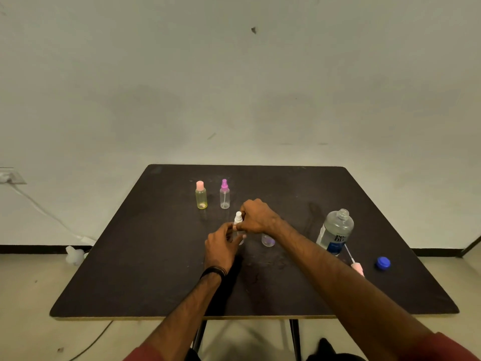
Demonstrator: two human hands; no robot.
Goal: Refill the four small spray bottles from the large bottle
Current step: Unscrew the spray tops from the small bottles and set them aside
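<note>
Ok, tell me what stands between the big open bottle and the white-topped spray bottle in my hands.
The capless small bottle stands between the large bottle and the white-topped spray bottle; the right hand also crosses that path.

You're working at a dark table [130,282] with rounded corners, standing on black legs [295,340] over a pale floor [28,295]. Behind it rises a plain, scuffed wall [234,74] with a black baseboard [39,249]. At the far left, a wall outlet [10,175] feeds a white cable [44,212] — it runs down to a white plug block [74,255] on the floor.
</note>
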